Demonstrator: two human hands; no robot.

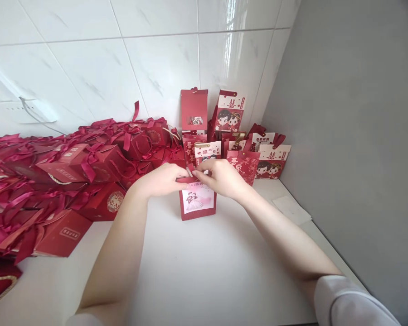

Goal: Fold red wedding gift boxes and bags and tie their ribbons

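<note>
A small red gift box (199, 199) stands upright on the white table, its front panel printed with a pink picture of a couple. Its top edge is between my two hands. My left hand (165, 178) is closed, thumb and fingers pinching the top left of the box. From the right, my right hand (221, 177) pinches the same top edge with its fingertips close to the left ones. A short bit of red ribbon (191, 168) shows between the fingertips; exactly how each hand grips it is partly hidden.
Behind the hands stand several red and white printed gift boxes (272, 161). A large pile of red ribboned boxes (78, 163) fills the left side. A white tiled wall (156, 68) lies behind, a grey panel (353, 136) at right, and a pale flat sheet (292, 209) near it.
</note>
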